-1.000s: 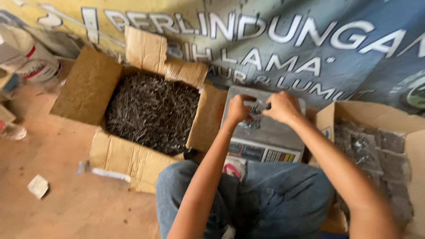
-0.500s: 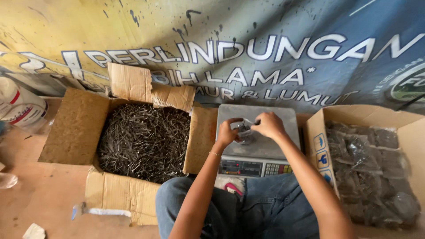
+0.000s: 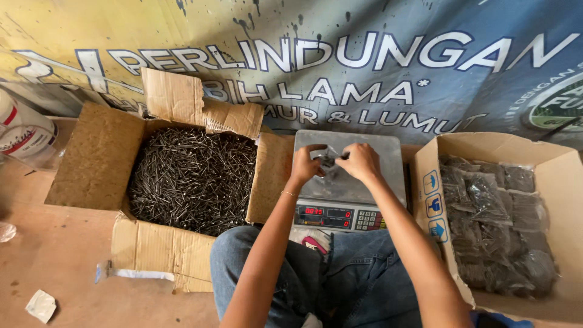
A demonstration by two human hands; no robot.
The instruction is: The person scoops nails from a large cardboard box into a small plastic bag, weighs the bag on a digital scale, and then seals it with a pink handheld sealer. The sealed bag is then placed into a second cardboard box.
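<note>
My left hand (image 3: pixel 305 161) and my right hand (image 3: pixel 361 161) meet over the steel platform of a digital scale (image 3: pixel 388 164). Between them they pinch a small clear plastic bag of dark nails (image 3: pixel 330 163) that rests on the platform. The scale's front panel (image 3: pixel 337 216) shows red digits above my knees. An open cardboard box full of loose dark nails (image 3: pixel 191 179) stands to the left of the scale. To the right, another open cardboard box (image 3: pixel 549 164) holds several filled clear bags of nails (image 3: pixel 492 218).
A printed banner (image 3: pixel 364 61) hangs along the wall behind the boxes. A white bucket (image 3: pixel 21 130) stands at far left. A crumpled scrap of paper (image 3: pixel 41 305) lies on the brown floor. My legs in blue jeans (image 3: pixel 340 279) fill the lower middle.
The view has shifted left and up, so the scale and both boxes sit more to the right and centre. My hands stay on the scale platform, working the small bag.
</note>
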